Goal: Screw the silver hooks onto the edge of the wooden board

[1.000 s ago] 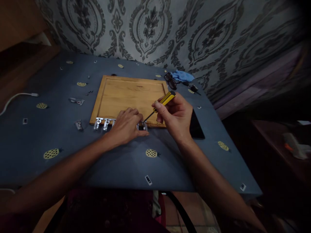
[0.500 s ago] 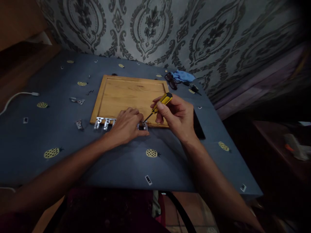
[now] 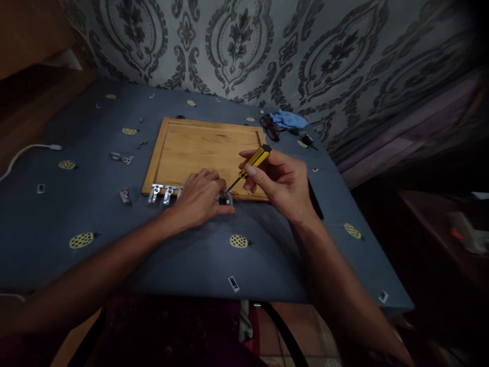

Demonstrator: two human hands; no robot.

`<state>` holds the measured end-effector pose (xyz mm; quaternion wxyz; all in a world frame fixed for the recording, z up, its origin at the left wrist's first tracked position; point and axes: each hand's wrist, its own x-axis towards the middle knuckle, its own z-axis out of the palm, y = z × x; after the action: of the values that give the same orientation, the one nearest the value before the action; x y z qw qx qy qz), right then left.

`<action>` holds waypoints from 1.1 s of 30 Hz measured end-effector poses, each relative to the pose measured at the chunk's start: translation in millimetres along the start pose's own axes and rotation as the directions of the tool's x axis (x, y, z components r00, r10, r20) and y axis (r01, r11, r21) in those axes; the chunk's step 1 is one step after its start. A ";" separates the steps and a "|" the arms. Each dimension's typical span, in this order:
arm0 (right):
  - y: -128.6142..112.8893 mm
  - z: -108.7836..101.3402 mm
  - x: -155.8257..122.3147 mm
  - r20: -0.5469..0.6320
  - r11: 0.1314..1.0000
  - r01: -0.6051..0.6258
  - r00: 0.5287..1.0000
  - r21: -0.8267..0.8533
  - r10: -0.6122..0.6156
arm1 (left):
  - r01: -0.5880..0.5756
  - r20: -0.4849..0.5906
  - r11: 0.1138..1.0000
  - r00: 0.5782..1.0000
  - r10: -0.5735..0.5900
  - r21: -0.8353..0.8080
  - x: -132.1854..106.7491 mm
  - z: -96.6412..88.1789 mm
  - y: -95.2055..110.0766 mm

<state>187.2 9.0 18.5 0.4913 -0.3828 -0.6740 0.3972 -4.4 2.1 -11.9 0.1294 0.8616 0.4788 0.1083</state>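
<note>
A wooden board (image 3: 202, 148) lies flat on the blue table (image 3: 114, 239). Along its near edge sits a metal hook rail (image 3: 162, 191). My left hand (image 3: 198, 196) lies over the rail's right part with curled fingers pressing it down against the board. My right hand (image 3: 280, 181) is closed round a yellow-and-black screwdriver (image 3: 254, 160). Its thin shaft slants down to the left, and the tip meets the rail's right end (image 3: 226, 198) just beside my left fingertips.
Loose metal brackets (image 3: 122, 159) (image 3: 124, 195) lie left of the board. Glasses (image 3: 269, 127) and a blue cloth (image 3: 288, 120) rest at the far right corner. A dark phone (image 3: 314, 199) lies under my right wrist. A white cable (image 3: 26, 153) runs off the left edge. Patterned wall behind.
My right hand has turned slightly on the screwdriver handle, and the wrist has shifted a little to the right. The left hand and the rail have stayed put.
</note>
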 end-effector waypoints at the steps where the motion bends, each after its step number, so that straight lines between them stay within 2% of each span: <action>1: 0.2 0.7 0.0 -0.006 1.000 -0.002 1.000 -0.006 0.002 | 0.001 0.000 1.000 1.000 -0.001 -0.002 0.1 0.2 0.0; 5: 3.8 8.4 -1.9 -0.097 0.999 0.020 0.995 -0.025 -0.023 | 0.011 0.003 1.000 1.000 -0.011 0.001 0.0 0.2 1.0; 9: 6.2 13.4 -5.2 -0.241 0.993 0.080 0.966 -0.085 -0.098 | 0.023 0.018 1.000 1.000 -0.024 0.011 -0.1 -1.7 2.6; 11: 5.6 12.8 -5.9 -0.273 0.990 0.098 0.954 -0.105 -0.124 | 0.023 0.022 1.000 0.999 -0.024 0.010 -0.1 -2.6 3.0; 16: 6.7 9.3 -5.3 -0.249 0.989 0.114 0.959 -0.098 -0.135 | 0.015 0.007 1.000 1.000 -0.015 0.011 -0.3 -1.3 1.6; 21: 19.6 6.5 -4.2 -0.197 0.983 0.137 0.967 -0.124 -0.160 | -0.008 -0.017 1.000 1.000 0.008 0.007 -0.4 1.7 -0.2; 26: 30.4 4.6 -3.8 -0.196 0.971 0.159 0.961 -0.178 -0.193 | 0.009 0.002 1.000 1.000 -0.009 0.012 0.0 1.2 0.7; 33: 16.6 6.0 -2.3 -0.149 0.985 0.107 0.981 -0.138 -0.128 | 0.006 0.017 1.000 1.000 -0.006 0.010 0.4 -0.8 1.4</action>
<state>184.0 12.4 1.3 0.5398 -0.4033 -0.6789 0.2916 -3.3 1.8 -10.7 0.1295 0.8617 0.4808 0.0980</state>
